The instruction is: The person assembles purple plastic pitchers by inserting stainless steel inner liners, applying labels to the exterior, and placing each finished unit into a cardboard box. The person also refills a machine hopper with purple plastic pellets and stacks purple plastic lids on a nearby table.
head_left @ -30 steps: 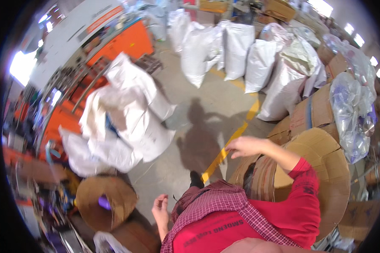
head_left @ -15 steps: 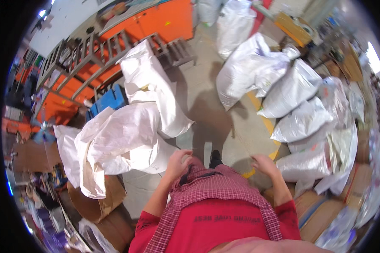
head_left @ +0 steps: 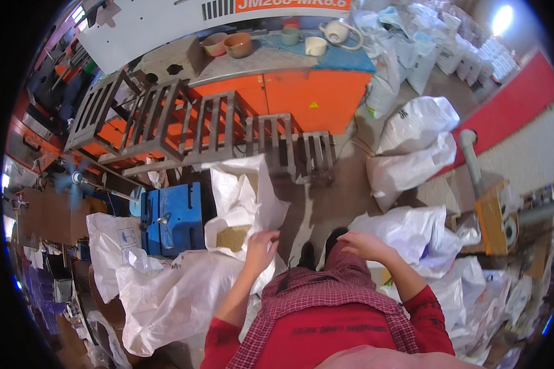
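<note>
My left hand (head_left: pixel 261 249) hangs in front of my body with loosely bent fingers and nothing in it. It is nearest to an open white woven sack (head_left: pixel 240 212), whose mouth shows tan granules (head_left: pixel 232 238). My right hand (head_left: pixel 364 246) is beside my thigh, its fingers loosely curled and apart, also with nothing visible in it. A large crumpled white sack (head_left: pixel 178 292) lies at the left, by another white sack (head_left: pixel 112 246). White filled sacks (head_left: pixel 406 237) stand close beyond my right hand.
A blue metal block (head_left: pixel 180 218) stands left of the granule sack. Grey slatted racks (head_left: pixel 209 126) line an orange cabinet (head_left: pixel 301 92) that carries bowls (head_left: pixel 237 44) and a white watering can (head_left: pixel 340 33). Two stacked sacks (head_left: pixel 412 157) stand by a pipe (head_left: pixel 469 154) at the right.
I have moved forward, so the racks and cabinet are closer and the granules now show inside the sack. My right hand has come inward toward my thigh.
</note>
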A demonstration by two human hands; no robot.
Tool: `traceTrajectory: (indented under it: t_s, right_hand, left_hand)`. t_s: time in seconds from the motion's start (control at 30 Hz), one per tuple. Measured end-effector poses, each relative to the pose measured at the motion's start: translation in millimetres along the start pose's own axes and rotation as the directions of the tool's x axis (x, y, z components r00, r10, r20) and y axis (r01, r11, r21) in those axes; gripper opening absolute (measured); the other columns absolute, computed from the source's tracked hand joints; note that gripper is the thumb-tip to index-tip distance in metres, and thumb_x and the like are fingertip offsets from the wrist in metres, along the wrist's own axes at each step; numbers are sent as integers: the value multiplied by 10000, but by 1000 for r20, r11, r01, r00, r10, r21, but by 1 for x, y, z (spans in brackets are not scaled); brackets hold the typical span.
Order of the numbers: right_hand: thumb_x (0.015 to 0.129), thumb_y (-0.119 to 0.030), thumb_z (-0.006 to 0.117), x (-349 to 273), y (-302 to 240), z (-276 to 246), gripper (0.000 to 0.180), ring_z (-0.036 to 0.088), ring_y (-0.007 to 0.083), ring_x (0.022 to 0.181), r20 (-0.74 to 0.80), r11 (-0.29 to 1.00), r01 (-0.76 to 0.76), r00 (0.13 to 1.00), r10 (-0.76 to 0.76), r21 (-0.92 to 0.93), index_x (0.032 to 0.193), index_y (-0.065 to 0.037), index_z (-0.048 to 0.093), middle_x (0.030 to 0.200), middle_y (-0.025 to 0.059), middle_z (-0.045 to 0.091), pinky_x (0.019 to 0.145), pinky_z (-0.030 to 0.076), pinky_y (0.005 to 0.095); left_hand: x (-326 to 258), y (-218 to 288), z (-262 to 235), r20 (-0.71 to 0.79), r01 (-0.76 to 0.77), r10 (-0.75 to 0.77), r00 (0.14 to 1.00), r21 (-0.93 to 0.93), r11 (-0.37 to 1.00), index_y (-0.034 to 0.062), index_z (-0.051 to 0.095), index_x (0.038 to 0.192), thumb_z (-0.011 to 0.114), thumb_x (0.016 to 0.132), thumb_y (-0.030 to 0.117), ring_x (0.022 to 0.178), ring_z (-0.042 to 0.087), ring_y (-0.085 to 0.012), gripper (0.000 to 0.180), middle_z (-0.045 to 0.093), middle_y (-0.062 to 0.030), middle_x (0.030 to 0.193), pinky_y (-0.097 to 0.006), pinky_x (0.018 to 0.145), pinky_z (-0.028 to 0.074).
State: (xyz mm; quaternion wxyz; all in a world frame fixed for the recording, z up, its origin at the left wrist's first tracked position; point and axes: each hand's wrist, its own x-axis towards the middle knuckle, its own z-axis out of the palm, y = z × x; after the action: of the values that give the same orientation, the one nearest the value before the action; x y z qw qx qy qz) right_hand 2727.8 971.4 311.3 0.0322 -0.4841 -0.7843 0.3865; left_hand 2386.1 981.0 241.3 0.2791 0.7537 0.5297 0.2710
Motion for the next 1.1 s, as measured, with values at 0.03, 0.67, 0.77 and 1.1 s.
traceTrajectory:
  t_s: [0.03, 0.67, 0.77, 1.1]
  right_hand:
    - [860, -238, 644, 19, 12, -29, 371, 585, 355, 1068, 16, 1000, -13, 1000, 13, -9, 1177, -50, 598, 1116, 164, 627, 904, 479, 407]
    - [873, -220, 663, 590, -161, -641, 558, 416, 329, 1319, -448, 538, 497, 299, -843, -681, 1374, -67, 474, 1416, 141, 453, 1096, 315, 459]
    - [895, -306, 636, 679, -235, -713, 627, 310, 287, 1400, -372, 383, 221, 91, -924, -897, 1440, -110, 395, 1501, 96, 361, 1128, 232, 529]
    - [959, -549, 412, 783, -264, -876, 688, 239, 228, 1446, -712, 581, -429, 264, -651, -691, 1499, -139, 294, 1549, 64, 307, 1148, 112, 577]
  left_hand:
    - [46, 7, -4, -8, -66, 66, 998, 8, 998, 63, 661, 1051, 667, 804, 92, 1098, 579, -333, 249, 666, -125, 1067, -437, 967, 424]
    - [276, 21, -122, -243, 814, -777, 580, 157, 559, 154, 690, 1081, 642, 823, 280, 1076, 606, -284, 291, 683, -78, 1088, -522, 1009, 368]
    - [248, 27, -144, -348, 895, -833, 431, 45, 444, 159, 705, 1043, 654, 816, 267, 1055, 609, -281, 257, 691, -80, 1050, -516, 1008, 366]
    - [400, -4, -421, -547, 707, -529, 649, 178, 684, 128, 655, 1071, 651, 821, 196, 1038, 595, -276, 259, 668, -72, 1045, -429, 947, 412]
